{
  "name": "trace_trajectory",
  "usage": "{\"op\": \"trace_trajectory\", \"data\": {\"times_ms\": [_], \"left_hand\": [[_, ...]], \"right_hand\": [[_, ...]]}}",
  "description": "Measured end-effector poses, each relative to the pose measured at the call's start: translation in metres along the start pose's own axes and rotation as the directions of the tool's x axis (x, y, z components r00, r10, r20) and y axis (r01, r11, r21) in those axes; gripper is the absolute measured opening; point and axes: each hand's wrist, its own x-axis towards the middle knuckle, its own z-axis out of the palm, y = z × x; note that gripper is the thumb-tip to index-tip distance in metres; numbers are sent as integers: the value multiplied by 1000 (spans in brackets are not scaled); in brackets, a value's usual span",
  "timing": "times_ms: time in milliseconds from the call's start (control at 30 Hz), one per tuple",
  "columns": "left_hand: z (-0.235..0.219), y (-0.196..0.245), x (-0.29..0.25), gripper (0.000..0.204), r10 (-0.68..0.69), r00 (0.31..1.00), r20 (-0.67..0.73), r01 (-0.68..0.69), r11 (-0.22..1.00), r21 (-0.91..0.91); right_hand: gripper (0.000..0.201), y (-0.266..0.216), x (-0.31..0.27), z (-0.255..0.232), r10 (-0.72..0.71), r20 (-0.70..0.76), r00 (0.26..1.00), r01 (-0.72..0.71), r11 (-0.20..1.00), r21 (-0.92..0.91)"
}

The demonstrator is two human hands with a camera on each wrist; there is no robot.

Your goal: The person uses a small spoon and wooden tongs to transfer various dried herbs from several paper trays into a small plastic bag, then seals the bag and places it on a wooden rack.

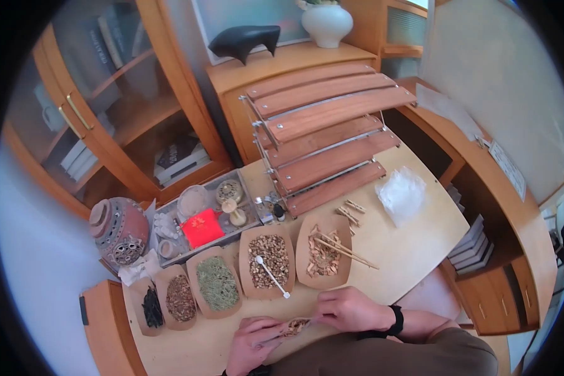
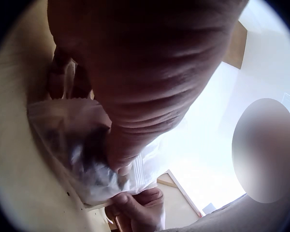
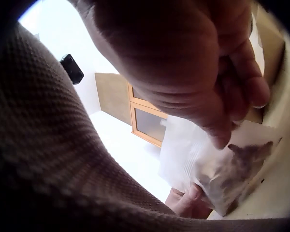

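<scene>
A clear zip bag (image 1: 294, 326) with brown dried pieces in it lies between both hands at the table's front edge. My left hand (image 1: 255, 341) grips one side of the bag, thumb on its face. My right hand (image 1: 346, 308) pinches the other side near the top. In the left wrist view the bag (image 2: 72, 145) looks crinkled, with dark contents and a ribbed seal strip. Brown pieces show through the bag (image 3: 237, 169) in the right wrist view, close to the fingertips.
Several paper trays stand in a row behind the hands: dark strips (image 1: 151, 307), brown bits (image 1: 180, 298), green herb (image 1: 217, 283), seeds with a white spoon (image 1: 272, 276), and chips with thin sticks (image 1: 347, 251). Further back are a wooden rack (image 1: 332, 156) and clear plastic bags (image 1: 401, 195).
</scene>
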Motion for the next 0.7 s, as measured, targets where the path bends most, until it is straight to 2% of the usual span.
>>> {"op": "trace_trajectory", "data": {"times_ms": [67,200,267,300,367,400,467,500,567,600,667,700], "left_hand": [[1,7,-5,47,-178,984,25,180,969,-170],[1,36,-3,42,-262,964,-32,247,937,-246],[0,58,0,34,-338,941,-7,311,874,-374],[4,50,-4,34,-347,938,-16,317,873,-372],[18,19,-14,30,-171,980,-101,120,915,-385],[24,13,-17,30,-184,975,-127,124,917,-379],[29,7,-25,21,-220,953,-209,83,851,-519],[31,6,-27,21,-230,943,-240,81,859,-506],[38,8,-31,16,-312,907,-282,107,820,-563],[40,13,-30,16,-323,895,-307,105,823,-559],[42,21,-27,10,-460,822,-336,220,800,-558],[44,21,-29,10,-471,806,-359,220,800,-558]], "right_hand": [[10,-4,-2,-5,-56,-36,998,57,998,27],[12,6,-4,-3,-50,-2,999,50,998,28],[12,3,-5,-6,-53,2,999,53,993,103],[12,5,-5,-6,-61,9,998,60,992,110],[13,10,-2,-5,-117,58,991,115,993,33],[13,10,0,-7,-140,75,987,137,990,42],[21,3,2,-12,-98,63,993,92,992,85],[21,-3,7,-15,-129,79,988,122,988,95],[32,-14,14,-17,-74,36,997,72,996,61],[32,-15,18,-17,-96,55,994,92,993,67],[40,-18,27,-12,-193,24,981,193,980,-38],[40,-17,31,-8,-213,43,976,214,977,-27]]}}
